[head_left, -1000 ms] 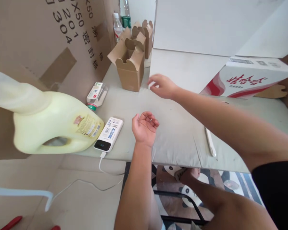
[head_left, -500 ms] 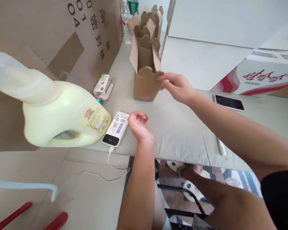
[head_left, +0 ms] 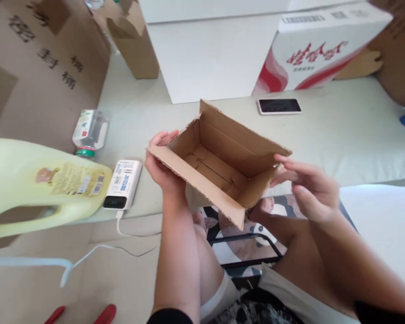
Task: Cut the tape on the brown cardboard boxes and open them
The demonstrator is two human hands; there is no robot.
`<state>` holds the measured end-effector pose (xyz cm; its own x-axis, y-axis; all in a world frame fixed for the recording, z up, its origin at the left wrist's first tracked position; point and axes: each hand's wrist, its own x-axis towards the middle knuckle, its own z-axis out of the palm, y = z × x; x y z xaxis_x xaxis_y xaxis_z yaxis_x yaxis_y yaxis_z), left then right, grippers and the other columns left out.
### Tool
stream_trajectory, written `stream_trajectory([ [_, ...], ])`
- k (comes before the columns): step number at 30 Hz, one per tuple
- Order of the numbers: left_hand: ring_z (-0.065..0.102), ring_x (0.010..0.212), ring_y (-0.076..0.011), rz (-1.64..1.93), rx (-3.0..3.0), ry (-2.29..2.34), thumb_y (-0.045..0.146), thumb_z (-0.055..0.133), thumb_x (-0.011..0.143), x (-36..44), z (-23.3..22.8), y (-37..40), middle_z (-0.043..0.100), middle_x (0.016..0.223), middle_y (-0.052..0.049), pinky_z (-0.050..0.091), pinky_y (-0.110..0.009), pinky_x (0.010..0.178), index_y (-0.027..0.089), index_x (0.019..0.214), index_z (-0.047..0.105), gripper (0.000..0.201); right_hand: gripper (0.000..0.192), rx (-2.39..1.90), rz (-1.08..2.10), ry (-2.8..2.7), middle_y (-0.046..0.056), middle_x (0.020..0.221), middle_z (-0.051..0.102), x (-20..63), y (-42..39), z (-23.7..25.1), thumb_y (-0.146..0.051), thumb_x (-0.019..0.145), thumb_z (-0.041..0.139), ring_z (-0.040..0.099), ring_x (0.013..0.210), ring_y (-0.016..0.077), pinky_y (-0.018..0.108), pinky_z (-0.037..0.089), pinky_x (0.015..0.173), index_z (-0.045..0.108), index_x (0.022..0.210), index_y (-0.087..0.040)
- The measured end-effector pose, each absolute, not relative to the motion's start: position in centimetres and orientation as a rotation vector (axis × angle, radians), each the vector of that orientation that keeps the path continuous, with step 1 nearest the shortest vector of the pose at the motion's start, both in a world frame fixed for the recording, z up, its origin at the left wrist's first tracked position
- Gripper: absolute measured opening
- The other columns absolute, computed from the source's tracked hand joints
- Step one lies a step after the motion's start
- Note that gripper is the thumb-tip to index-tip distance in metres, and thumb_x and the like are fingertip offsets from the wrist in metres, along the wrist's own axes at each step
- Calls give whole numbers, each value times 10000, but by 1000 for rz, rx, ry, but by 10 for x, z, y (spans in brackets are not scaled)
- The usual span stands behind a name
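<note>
I hold an open brown cardboard box [head_left: 219, 157] over the table's front edge, its opening facing me and its flaps spread. My left hand [head_left: 162, 164] grips its left side, fingers curled over the rim. My right hand [head_left: 307, 186] pinches the right flap with thumb and fingers. The inside of the box looks empty.
A white power bank [head_left: 123, 184] with a cable lies left of the box, beside a big yellow jug [head_left: 37, 184] and a small lying bottle [head_left: 89, 132]. A phone [head_left: 278, 106] rests behind. More folded cartons [head_left: 135, 40], a red-white box [head_left: 317, 49] and a large cardboard sheet [head_left: 37, 58] stand at the back.
My right hand took a carton from the back row and brought it forward. My left hand rose from the table and now grips its left side. The view tilted down.
</note>
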<state>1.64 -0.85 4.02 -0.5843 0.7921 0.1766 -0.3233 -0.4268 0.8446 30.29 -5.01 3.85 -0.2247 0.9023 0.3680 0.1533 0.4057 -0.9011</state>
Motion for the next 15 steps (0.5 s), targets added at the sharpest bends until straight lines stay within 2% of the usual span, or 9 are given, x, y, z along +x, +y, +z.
stream_trajectory([
  [2, 671, 1100, -241, 2071, 977, 1114, 496, 387, 947, 24, 34, -5, 738, 1038, -51, 487, -396, 1033, 219, 966, 725, 437, 398, -870, 701, -1817, 58, 1404, 653, 302, -43, 32, -286, 919, 625, 735, 1088, 270, 478, 603, 969, 674, 1303, -382],
  [4, 662, 1041, -220, 2139, 1185, 1149, 441, 455, 936, 27, 26, 0, 730, 965, -52, 483, -378, 1004, 206, 844, 739, 380, 398, -841, 509, -1926, 97, 1400, 642, 303, -37, 26, -234, 923, 601, 662, 1239, 301, 470, 598, 980, 672, 1308, -309],
  [6, 643, 938, -196, 2157, 1294, 1225, 439, 480, 953, 28, 18, 4, 699, 870, -56, 476, -352, 929, 192, 737, 719, 406, 394, -816, 361, -1960, 115, 1332, 645, 305, -34, 19, -221, 919, 584, 682, 1156, 285, 448, 617, 903, 664, 1301, -275],
  [9, 585, 785, -168, 2105, 1338, 1349, 508, 594, 900, 27, 10, 9, 615, 777, -30, 458, -330, 797, 186, 698, 652, 384, 402, -879, 190, -1811, 92, 1328, 561, 308, -36, 12, -270, 898, 604, 671, 931, 224, 444, 613, 785, 646, 1295, -321],
  [11, 543, 742, -152, 2097, 1350, 1355, 518, 679, 833, 27, 7, 11, 558, 756, -7, 453, -315, 759, 189, 693, 585, 370, 538, -908, 243, -1709, 90, 1422, 490, 311, -38, 10, -337, 886, 631, 650, 1029, 262, 491, 602, 840, 532, 1414, -368],
  [13, 523, 744, -143, 2108, 1370, 1330, 513, 704, 819, 28, 6, 11, 530, 773, 1, 458, -302, 766, 194, 741, 561, 358, 685, -872, 429, -1715, 102, 1480, 476, 313, -39, 12, -395, 903, 611, 585, 1247, 319, 544, 565, 968, 349, 1536, -374],
  [14, 522, 752, -140, 2110, 1379, 1320, 507, 707, 822, 29, 6, 11, 528, 797, 2, 464, -299, 780, 198, 796, 574, 337, 688, -838, 519, -1762, 107, 1485, 490, 314, -40, 13, -412, 919, 589, 547, 1319, 328, 558, 537, 1027, 318, 1550, -361],
  [15, 527, 765, -138, 2106, 1386, 1310, 498, 712, 822, 29, 6, 11, 531, 825, 2, 471, -299, 800, 205, 865, 591, 320, 642, -812, 581, -1819, 109, 1479, 508, 315, -39, 15, -421, 933, 568, 528, 1352, 328, 563, 511, 1070, 351, 1532, -343],
])
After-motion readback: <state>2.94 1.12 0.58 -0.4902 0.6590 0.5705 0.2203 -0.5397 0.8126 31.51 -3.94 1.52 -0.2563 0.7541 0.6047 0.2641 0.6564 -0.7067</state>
